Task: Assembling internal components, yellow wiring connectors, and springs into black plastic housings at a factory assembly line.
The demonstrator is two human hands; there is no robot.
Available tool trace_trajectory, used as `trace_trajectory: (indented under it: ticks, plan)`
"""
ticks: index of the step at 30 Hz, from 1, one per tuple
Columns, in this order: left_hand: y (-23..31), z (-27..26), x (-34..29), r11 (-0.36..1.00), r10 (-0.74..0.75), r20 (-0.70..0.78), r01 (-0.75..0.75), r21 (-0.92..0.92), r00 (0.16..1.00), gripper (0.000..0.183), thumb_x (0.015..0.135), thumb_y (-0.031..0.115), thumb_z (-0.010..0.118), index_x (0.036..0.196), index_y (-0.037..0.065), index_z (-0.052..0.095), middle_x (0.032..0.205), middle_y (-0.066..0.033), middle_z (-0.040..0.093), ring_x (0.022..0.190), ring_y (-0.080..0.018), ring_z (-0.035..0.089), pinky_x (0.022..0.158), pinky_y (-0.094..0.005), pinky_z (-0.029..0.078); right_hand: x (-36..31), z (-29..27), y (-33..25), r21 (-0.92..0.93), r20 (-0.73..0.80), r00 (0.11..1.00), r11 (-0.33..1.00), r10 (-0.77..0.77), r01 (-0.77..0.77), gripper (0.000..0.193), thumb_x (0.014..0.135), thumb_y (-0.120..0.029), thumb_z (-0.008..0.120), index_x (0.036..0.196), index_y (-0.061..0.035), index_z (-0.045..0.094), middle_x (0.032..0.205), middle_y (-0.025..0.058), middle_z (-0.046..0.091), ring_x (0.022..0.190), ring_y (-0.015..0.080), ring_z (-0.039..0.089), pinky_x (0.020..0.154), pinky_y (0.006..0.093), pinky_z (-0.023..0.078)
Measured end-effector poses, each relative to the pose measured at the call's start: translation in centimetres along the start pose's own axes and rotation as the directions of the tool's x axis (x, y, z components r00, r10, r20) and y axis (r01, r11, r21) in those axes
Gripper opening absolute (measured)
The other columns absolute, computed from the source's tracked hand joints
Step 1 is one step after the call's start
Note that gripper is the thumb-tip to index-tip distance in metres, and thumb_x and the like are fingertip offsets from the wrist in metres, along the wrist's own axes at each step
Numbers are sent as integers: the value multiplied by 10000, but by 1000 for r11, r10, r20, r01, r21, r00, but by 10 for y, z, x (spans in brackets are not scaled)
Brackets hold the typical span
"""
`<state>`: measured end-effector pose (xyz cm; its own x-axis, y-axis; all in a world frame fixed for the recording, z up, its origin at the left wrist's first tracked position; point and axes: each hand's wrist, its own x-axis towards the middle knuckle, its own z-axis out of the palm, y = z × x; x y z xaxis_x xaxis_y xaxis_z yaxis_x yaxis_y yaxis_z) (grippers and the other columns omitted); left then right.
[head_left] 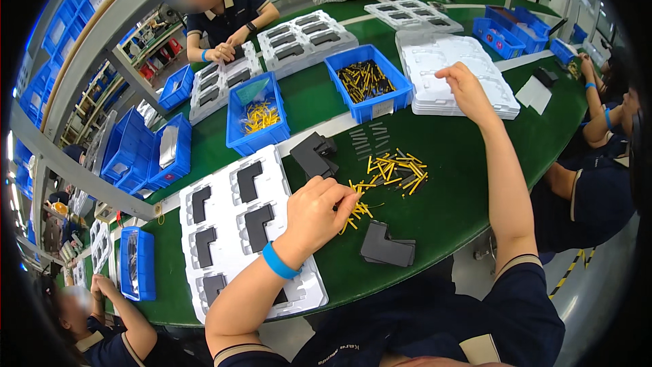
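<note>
Find yellow-and-black strips (pixel 390 168) loose on the green counter (pixel 455 217), near and right of the nearest white tray (pixel 231 231). Expect almost no weight, probably a little flex, some tendency to roll; best pinched mid-length, singly. Note left hand (pixel 316 207) at that tray's right edge, fingers bent toward the strips; cannot tell whether gripping one. See right hand (pixel 467 92) well right of that tray, by stacked white trays (pixel 435 107), fingers loosely curled; cannot tell if closed on anything.

Big curved deep-green tabletop (pixel 455 211) is totally contrasting with the moulded white plastic tray (pixel 223 198), loose thin sticks (pixel 392 169) are mixing yellow and black, floor tape's (pixel 570 273) rocking yellow-black stripes.
</note>
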<state>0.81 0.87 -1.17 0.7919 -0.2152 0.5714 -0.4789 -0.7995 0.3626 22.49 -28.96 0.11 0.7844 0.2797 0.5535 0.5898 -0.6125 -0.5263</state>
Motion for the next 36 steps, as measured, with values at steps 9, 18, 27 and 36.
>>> trace_trajectory:
  ticks: [9, 18, 27, 36]
  plan:
    - [4, 0, 3, 997, 56, -29, -58, -52, 998, 59, 753, 110, 712, 722, 85, 668, 653, -39, 569, 606, -219, 518, 514, -343, 423, -24, -18, 28, -411, 242, 927, 835, -286, 365, 389, 615, -212, 806, 915, -50, 619, 948, 71, 542, 932, 261, 536, 825, 350, 418]
    - [18, -22, 26, 983, 180, 53, -178, -40, 982, 65, 717, 89, 725, 723, 92, 660, 652, -39, 559, 604, -221, 516, 512, -333, 422, -23, -47, 47, -262, 184, 857, 817, -481, 514, 353, 638, -123, 779, 913, -37, 575, 985, 138, 548, 923, 331, 559, 795, 385, 464]
    - [44, 36, 76, 983, 134, 353, -78, -169, 926, 389, 788, 276, 702, 1100, 61, 616, 942, -80, 631, 916, -265, 616, 763, -351, 503, 46, -85, -51, -63, -126, 917, 925, -379, 374, 333, 739, -258, 743, 816, -9, 535, 777, 77, 519, 709, 176, 519, 633, 304, 421]
    - [131, 123, 97, 480, -157, 224, 273, -834, 962, 1211, 636, 239, 850, 1439, -29, -17, 1442, -257, 211, 1349, -379, 263, 1092, -434, 269, 154, -66, -147, -543, 218, 975, 836, 48, 80, 554, 731, -585, 552, 1006, -128, 705, 1102, 217, 629, 1106, 318, 567, 978, 377, 389]
